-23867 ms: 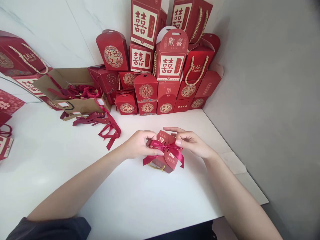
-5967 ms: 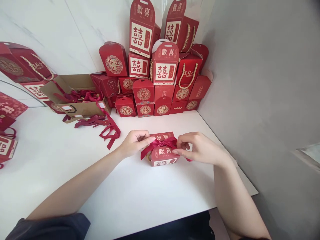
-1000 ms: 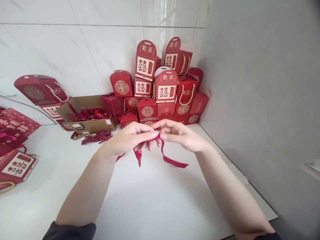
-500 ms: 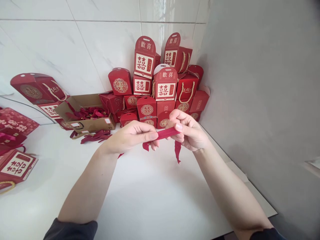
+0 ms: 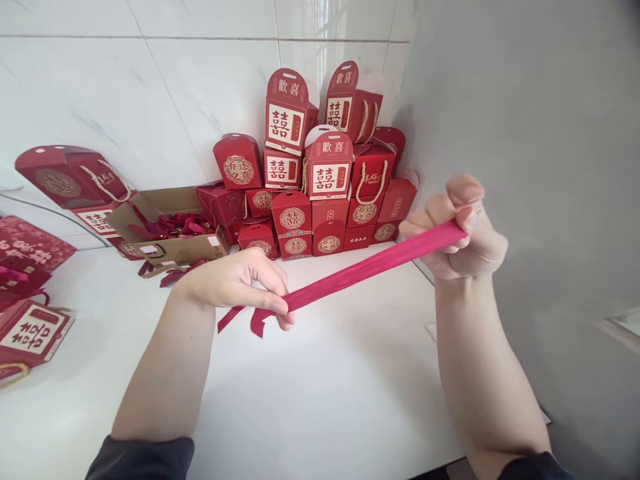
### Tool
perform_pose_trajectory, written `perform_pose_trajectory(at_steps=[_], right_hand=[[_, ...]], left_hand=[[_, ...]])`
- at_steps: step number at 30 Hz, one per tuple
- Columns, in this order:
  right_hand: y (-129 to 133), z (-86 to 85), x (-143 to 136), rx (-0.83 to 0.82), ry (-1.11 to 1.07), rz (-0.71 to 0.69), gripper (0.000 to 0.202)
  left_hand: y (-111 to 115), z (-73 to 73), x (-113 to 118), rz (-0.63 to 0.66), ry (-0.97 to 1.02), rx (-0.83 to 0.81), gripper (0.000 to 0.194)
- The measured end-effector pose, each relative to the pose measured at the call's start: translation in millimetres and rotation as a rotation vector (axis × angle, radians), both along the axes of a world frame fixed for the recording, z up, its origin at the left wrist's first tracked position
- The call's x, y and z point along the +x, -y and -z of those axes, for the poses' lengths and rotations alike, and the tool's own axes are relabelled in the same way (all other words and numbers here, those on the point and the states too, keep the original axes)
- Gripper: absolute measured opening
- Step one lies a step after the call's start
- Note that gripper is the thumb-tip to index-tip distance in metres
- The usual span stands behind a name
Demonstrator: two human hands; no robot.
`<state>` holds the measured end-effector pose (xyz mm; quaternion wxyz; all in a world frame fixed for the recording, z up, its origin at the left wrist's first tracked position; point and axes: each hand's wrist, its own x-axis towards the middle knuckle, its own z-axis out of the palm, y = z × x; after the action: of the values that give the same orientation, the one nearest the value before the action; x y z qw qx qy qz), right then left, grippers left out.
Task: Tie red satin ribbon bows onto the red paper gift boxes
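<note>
A dark pink-red ribbon (image 5: 370, 267) stretches between my two hands above the white table, rising toward the right. My left hand (image 5: 245, 283) pinches its lower end between thumb and fingers, and short tails hang below and to the left of that hand. At the upper right, my right hand (image 5: 457, 230) is closed on the other end, raised in front of the grey wall.
Red gift boxes (image 5: 330, 227) are stacked against the tiled wall. Left of them, an open cardboard box (image 5: 195, 248) holds dark red ribbons, with more ribbon (image 5: 175, 275) before it. Other red boxes (image 5: 37, 333) stand at the far left. A grey wall (image 5: 550, 200) borders the right.
My right hand has moved up and to the right, drawing out a long stretch of ribbon. My left hand has shifted slightly down and left. Both still hold the ribbon.
</note>
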<state>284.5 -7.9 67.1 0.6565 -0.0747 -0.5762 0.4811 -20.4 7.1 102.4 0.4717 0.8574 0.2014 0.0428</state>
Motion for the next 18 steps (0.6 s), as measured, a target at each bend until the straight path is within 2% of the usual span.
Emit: perform_pose_trajectory(at_steps=[6, 11, 15, 18], right_hand=[[-12.9, 2.6, 42.8, -0.073, -0.034, 0.261, 0.018], [-13.6, 4.5, 67.5, -0.211, 0.014, 0.584, 0.015], [-8.2, 2.8, 73.1, -0.284, 0.101, 0.754, 0.019], [-4.4, 0.2, 66.0, -0.282, 0.253, 0.842, 0.027]], left_hand=[[-5.2, -0.8, -15.4, -0.066, -0.153, -0.105, 0.017], [-7.8, -5.2, -27.0, -0.201, -0.265, -0.175, 0.016], [-9.2, -9.0, -34.5, -0.235, -0.326, -0.061, 0.016], [-11.6, -7.3, -36.9, -0.247, -0.395, 0.051, 0.016]])
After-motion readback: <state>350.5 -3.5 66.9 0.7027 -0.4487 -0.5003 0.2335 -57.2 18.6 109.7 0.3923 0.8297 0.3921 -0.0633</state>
